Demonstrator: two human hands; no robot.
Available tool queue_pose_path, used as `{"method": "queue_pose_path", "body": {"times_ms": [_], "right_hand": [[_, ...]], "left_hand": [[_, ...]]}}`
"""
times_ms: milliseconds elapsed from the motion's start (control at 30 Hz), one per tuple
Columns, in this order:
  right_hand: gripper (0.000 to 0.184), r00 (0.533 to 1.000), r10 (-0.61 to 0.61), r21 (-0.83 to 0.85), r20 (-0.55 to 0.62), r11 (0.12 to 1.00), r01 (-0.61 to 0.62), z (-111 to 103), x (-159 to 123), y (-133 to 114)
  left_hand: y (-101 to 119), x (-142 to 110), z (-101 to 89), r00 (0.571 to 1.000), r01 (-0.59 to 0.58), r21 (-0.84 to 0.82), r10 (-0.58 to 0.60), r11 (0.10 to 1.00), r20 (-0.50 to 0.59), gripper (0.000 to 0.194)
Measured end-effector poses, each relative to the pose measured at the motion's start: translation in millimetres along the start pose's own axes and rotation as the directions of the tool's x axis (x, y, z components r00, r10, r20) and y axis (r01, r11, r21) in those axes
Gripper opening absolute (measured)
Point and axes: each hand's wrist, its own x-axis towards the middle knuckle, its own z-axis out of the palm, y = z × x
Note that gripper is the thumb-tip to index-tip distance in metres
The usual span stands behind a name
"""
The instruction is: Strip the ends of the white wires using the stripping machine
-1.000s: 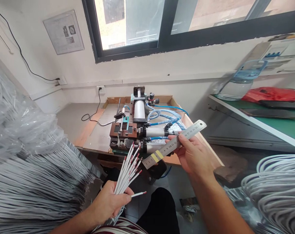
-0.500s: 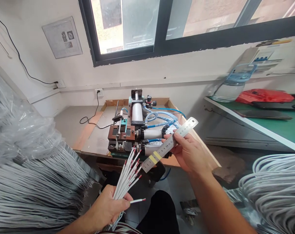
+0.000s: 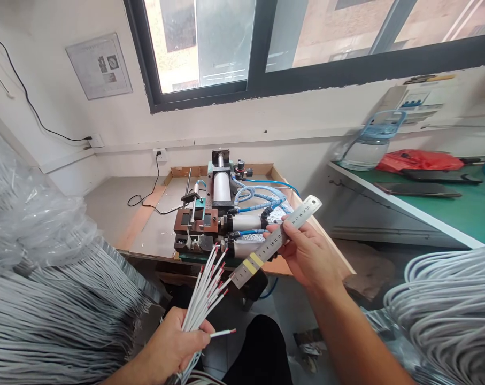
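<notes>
My left hand is closed around a bundle of white cables whose upper ends fan out and show red tips. One cable sticks out sideways to the right, between thumb and fingers. A steel ruler is pinched between the thumb and fingers of my right hand. It slants up to the right, with two yellow bands near its low-numbered end. That end lies close to the red tips of the bundle; whether it touches them I cannot tell. Behind both hands stands a pneumatic machine with silver cylinders.
The machine sits on a wooden bench with blue air hoses. Bundled grey cables hang at left under plastic; more coiled cables lie at right. A green-topped table holds a water jug and a red bag.
The view has shifted slightly, so the scene sits a little further left. Both hands keep their grips, and the ruler stays beside the cable tips.
</notes>
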Motion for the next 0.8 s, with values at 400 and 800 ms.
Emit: {"method": "queue_pose_path", "body": {"times_ms": [400,800], "right_hand": [[0.029,1.0,-0.007,0.005,0.006,1.0,0.007,-1.7,-2.4,1.0],[0.028,0.999,-0.027,-0.019,-0.047,0.999,0.026,-3.1,3.1,-1.4]], "left_hand": [[-2.9,1.3,-0.8,1.0,-0.007,-0.036,0.008,0.999,0.025,0.023],[-4.9,1.2,-1.1,1.0,-0.011,0.022,0.01,1.0,0.025,0.02]]}}
